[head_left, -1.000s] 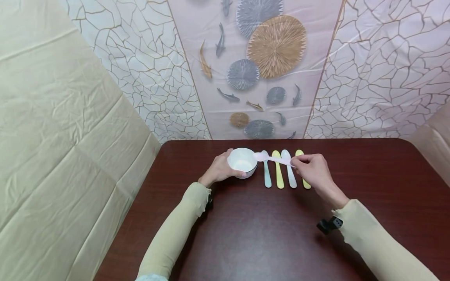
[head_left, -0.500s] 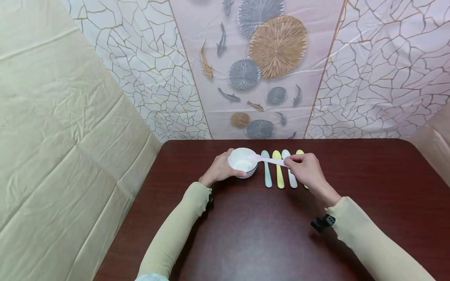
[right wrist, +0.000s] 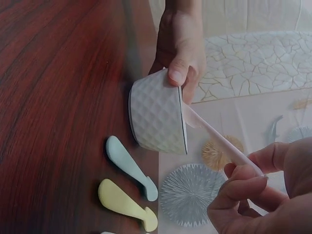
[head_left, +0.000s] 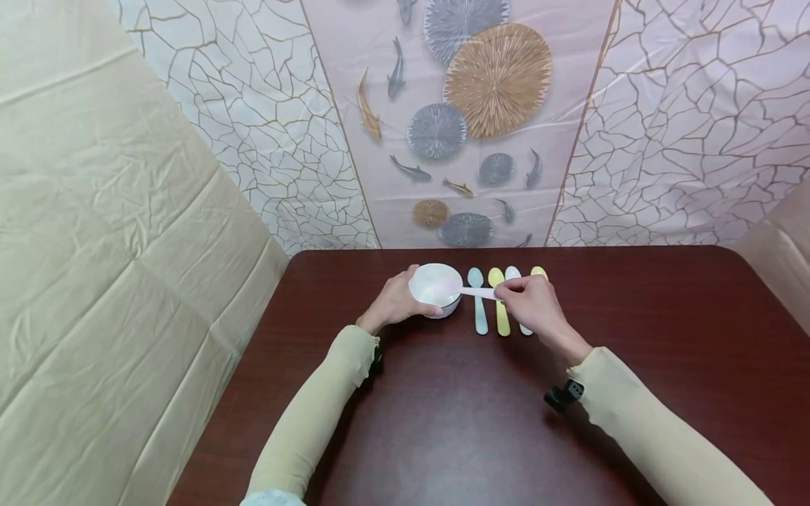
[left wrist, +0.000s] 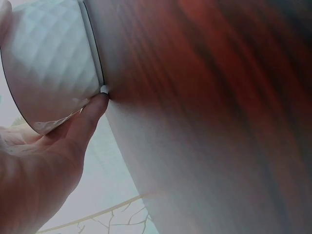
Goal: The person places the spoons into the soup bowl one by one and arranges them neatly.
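A white bowl (head_left: 436, 284) with a dark rim line and diamond-patterned outside stands near the table's back. My left hand (head_left: 394, 303) grips it from the left, the thumb over the near rim in the right wrist view. My right hand (head_left: 533, 306) pinches the handle end of a pale pink spoon (head_left: 479, 292). The spoon's head (right wrist: 192, 117) is at the bowl's mouth, partly hidden by the rim. Under the right hand lie a blue-green spoon (head_left: 481, 316), a yellow spoon (head_left: 503, 320), a white spoon (head_left: 513, 272) and another yellow spoon (head_left: 538, 271), the last two partly covered.
The dark red-brown table (head_left: 405, 422) carries the bowl and spoons. Behind its far edge hangs a patterned cloth (head_left: 465, 126) with fish and round shapes. A plain beige cloth (head_left: 126, 232) slopes along the left side.
My right hand has moved left with the pink spoon, and its head has gone from beside the rim to inside the bowl. My left hand and the bowl have stayed put.
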